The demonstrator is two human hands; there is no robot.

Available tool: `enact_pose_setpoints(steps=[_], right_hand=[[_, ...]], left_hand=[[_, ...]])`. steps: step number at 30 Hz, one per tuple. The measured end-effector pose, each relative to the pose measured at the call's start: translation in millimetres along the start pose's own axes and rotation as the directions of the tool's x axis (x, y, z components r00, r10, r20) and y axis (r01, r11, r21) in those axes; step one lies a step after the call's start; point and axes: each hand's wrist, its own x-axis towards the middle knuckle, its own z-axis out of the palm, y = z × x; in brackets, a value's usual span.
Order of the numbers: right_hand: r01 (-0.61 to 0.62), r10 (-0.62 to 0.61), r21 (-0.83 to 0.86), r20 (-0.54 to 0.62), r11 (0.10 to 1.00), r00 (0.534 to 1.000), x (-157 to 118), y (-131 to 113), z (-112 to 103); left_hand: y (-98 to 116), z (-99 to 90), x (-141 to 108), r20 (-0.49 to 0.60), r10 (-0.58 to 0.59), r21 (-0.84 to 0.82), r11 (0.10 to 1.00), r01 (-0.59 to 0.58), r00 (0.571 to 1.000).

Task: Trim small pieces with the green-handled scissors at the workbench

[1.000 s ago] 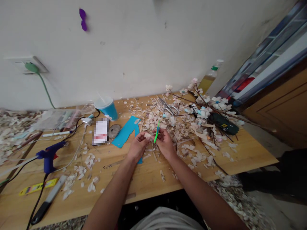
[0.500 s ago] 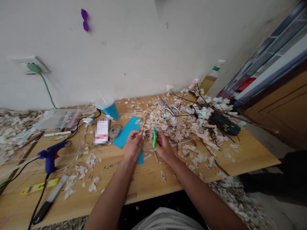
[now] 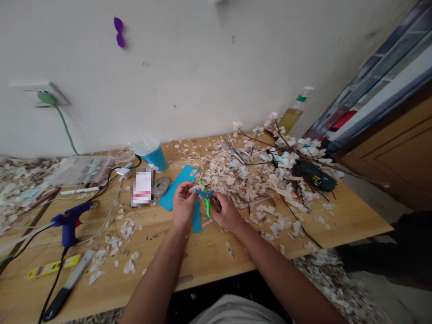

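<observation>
My right hand (image 3: 225, 210) is closed on a small pair of scissors (image 3: 208, 207) with green and blue parts, blades pointing left. Between the fingertips of my left hand (image 3: 184, 201) is a small pale petal (image 3: 193, 188), partly hidden. The scissors reach this petal; I cannot tell whether the blades have closed on it. Under and behind my left hand lies a blue sheet (image 3: 184, 177). A heap of pale wood shavings and petals (image 3: 229, 173) spreads just beyond both hands.
Metal scissors (image 3: 240, 155) lie on the heap. At right are branches with white flowers (image 3: 286, 157) and a bottle (image 3: 290, 118). Leftward stand a blue cup (image 3: 155, 155), a phone-like rectangle (image 3: 141, 186), a tape roll (image 3: 162, 186), a glue gun (image 3: 71, 222) and a utility knife (image 3: 69, 288).
The green and blue scissors have turned and moved left, from upright beside my right hand to meeting the petal at my left fingertips. My left hand has shifted slightly.
</observation>
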Motion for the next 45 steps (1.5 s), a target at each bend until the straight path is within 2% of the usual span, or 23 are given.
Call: enact_pose_setpoints(steps=[7,20,30,34,38,45], right_hand=[[0.007,-0.006,0.030,-0.022,1.000,1.000,1,-1,0],[0.040,-0.041,-0.036,-0.038,0.999,0.998,1,3,4],[0.018,-0.019,-0.030,-0.050,0.999,0.999,3,-1,0],[-0.038,0.033,-0.065,-0.075,0.997,0.997,5,1,2],[-0.084,0.076,-0.075,-0.100,0.994,0.992,5,3,3],[-0.092,0.077,-0.094,-0.152,0.991,0.985,8,9,3]], left_hand=[[3,-9.1,7,0.042,0.050,0.079,0.995,-0.053,0.998],[6,-16.6,12,0.058,-0.041,0.177,0.984,0.030,0.997],[9,-12.2,8,0.062,-0.058,0.205,0.978,0.044,0.996],[6,-14.8,9,0.069,-0.052,0.204,0.978,0.037,0.996],[3,-15.5,9,0.050,-0.078,0.169,0.983,0.069,0.996],[14,-3.6,6,0.024,-0.133,-0.089,0.987,0.134,0.991]])
